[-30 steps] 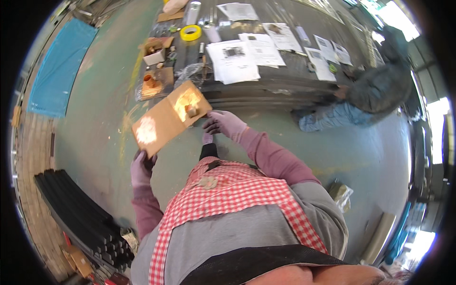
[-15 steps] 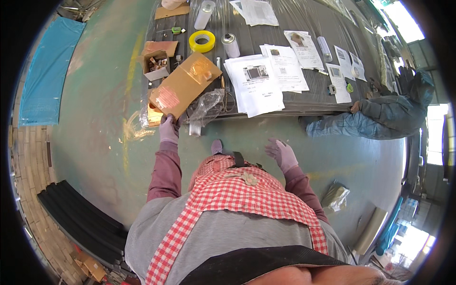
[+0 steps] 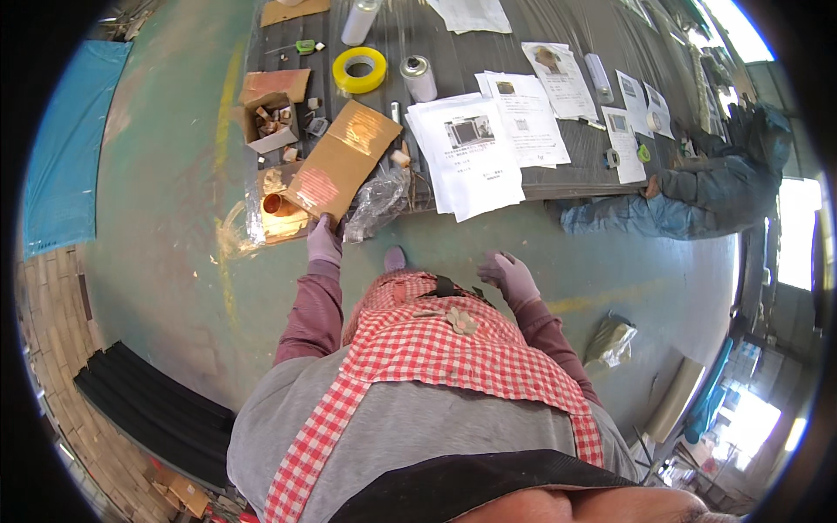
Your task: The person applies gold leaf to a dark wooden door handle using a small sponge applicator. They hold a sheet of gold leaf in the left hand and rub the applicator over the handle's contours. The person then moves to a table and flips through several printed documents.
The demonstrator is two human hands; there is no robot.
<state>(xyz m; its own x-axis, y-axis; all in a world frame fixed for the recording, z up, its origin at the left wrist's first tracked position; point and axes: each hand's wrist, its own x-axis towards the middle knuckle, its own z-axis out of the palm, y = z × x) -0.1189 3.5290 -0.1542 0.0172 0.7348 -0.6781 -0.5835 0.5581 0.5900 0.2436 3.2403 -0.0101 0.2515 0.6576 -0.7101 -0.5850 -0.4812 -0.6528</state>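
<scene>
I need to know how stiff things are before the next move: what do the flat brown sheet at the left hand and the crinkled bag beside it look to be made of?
The brown sheet looks like plain corrugated cardboard: matte tan, flat, straight cut edges, bright where sunlit. The left hand has its grip on the near edge. The bag seems thin clear plastic film: see-through, crumpled, with glossy highlights.

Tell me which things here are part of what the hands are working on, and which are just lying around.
In hand:
- left hand, gripping the flat cardboard sheet at its near edge
- copper pipe fitting beside that sheet
- crumpled clear plastic bag next to the left hand

Lying about:
- yellow tape roll
- spray can
- printed papers
- small open carton
- right hand, free, touching nothing
</scene>
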